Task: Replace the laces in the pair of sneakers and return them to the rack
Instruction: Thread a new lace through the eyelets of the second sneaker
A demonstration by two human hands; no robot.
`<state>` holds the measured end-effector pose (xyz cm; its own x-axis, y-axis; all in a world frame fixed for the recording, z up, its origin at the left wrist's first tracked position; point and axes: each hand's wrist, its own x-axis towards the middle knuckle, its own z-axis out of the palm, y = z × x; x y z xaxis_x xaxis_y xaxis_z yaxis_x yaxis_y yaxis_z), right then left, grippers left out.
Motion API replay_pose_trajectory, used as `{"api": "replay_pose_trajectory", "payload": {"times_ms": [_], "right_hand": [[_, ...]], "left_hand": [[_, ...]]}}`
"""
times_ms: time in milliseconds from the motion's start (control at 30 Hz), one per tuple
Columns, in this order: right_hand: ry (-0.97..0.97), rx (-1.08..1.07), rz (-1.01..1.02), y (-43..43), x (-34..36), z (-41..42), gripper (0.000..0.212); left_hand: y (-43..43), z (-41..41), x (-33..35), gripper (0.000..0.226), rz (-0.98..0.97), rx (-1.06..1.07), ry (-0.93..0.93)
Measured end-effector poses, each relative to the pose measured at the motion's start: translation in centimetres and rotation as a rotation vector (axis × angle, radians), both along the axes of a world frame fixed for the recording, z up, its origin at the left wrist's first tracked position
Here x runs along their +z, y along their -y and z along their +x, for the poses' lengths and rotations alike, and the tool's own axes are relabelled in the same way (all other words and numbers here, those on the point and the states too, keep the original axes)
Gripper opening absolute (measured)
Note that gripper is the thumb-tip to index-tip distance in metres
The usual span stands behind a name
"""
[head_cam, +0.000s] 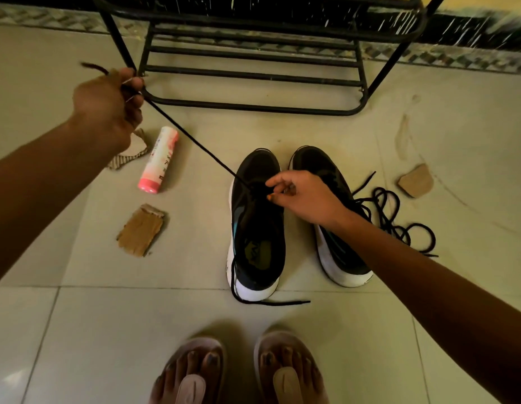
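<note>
Left hand (107, 109) grips a black lace (195, 141), drawn taut from the left sneaker (258, 243). Right hand (306, 196) is at that sneaker's eyelets, fingers curled; its grasp is unclear. Right sneaker (341, 258) stands just beside. A loose lace (399, 225) lies on the floor (78, 330). The rack (253, 74) stands beyond.

My black rack (253, 106) stands on the pale tiled floor (78, 330) at the top of the frame. The sneakers (258, 228) sit side by side in the centre, a lace (271, 302) end trailing on the tiles behind the left one's heel. Left of them lie a pink bottle (158, 160) and two cardboard scraps (140, 230), to the right a tangled spare lace (399, 225) and another scrap (415, 181), and at the bottom edge my sandals (192, 374).
</note>
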<state>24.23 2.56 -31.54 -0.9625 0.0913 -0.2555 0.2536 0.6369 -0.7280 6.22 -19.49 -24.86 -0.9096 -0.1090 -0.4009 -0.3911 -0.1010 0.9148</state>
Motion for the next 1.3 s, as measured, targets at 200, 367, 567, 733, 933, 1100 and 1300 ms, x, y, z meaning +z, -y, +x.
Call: {"api": "replay_pose_trajectory", "payload": {"times_ms": [200,367,567,733,933,1100,1300], "right_hand": [[0.002,-0.107,-0.114,-0.7,0.6,-0.6,0.023],[0.091,-0.004,-0.091,-0.1,0.5,0.1,0.033],[0.156,0.056,-0.019,0.7,0.3,1.1,0.058],[0.096,0.066,0.015,1.3,-0.5,1.4,0.042],[0.110,-0.021,-0.072,2.9,-2.4,1.4,0.042],[0.091,-0.245,-0.259,4.3,-0.7,1.7,0.028],[0.184,-0.457,-0.513,5.1,-0.9,1.5,0.010]], "left_hand": [[1.2,-1.8,0.0,0.020,-0.040,0.064,-0.022],[3.9,-4.6,-0.3,0.006,0.006,0.054,-0.054],[4.2,-4.8,0.6,0.014,0.215,-0.032,-0.234],[1.1,0.1,1.7,0.022,-0.396,-0.407,-0.580],[-2.4,5.5,0.6,0.024,-0.685,-0.996,-0.754],[-2.9,7.9,-2.3,0.020,-0.895,-1.232,-0.766],[-2.9,8.9,-4.1,0.020,-1.000,-1.254,-0.732]]}}
